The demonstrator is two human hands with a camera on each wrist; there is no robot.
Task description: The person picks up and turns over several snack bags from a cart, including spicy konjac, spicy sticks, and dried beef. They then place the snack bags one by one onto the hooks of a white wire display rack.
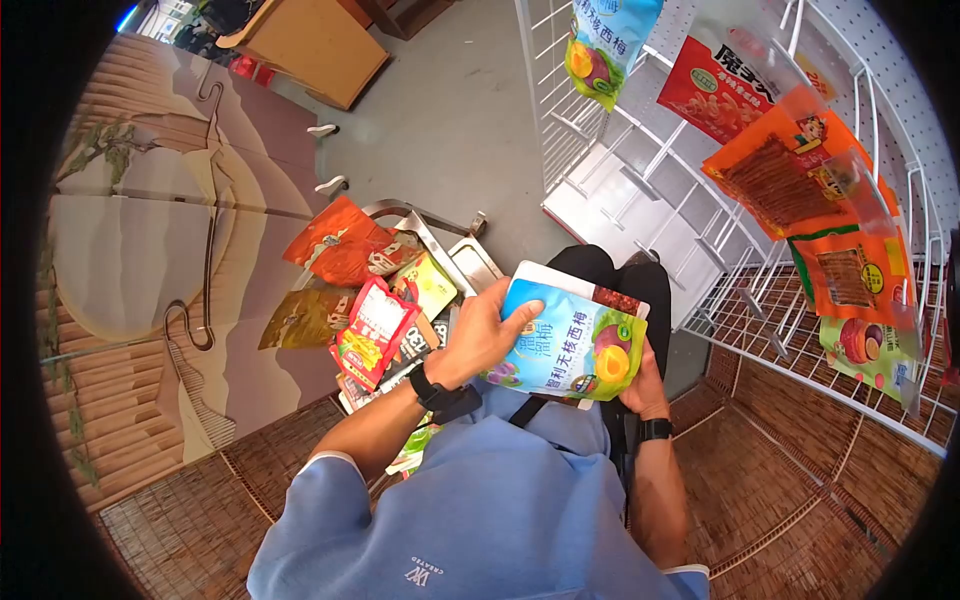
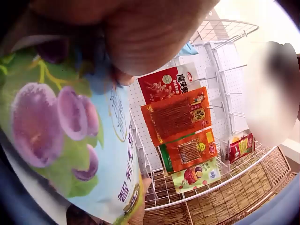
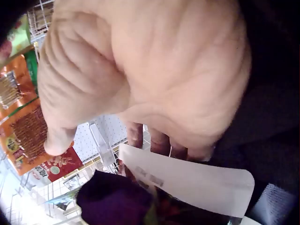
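Observation:
My left hand [image 1: 478,335] grips the left edge of a blue and green bag of pitted prunes [image 1: 560,345], its thumb lying across the front. Behind that bag sits a second pouch with a white edge [image 1: 560,276] and dark red contents, mostly hidden. My right hand [image 1: 648,388] is at the right side of the two packs. In the right wrist view its fingers [image 3: 159,140] reach behind the white-edged pouch [image 3: 206,180], while the thumb stands apart from it. Both packs are over my lap.
A white wire rack [image 1: 700,250] on the right holds orange snack bags [image 1: 800,170], a red bag [image 1: 715,90], a green pouch [image 1: 870,350] and another blue prune bag [image 1: 608,50]. On my left, a metal cart [image 1: 440,255] carries several snack packs beside a painted folding screen [image 1: 140,260].

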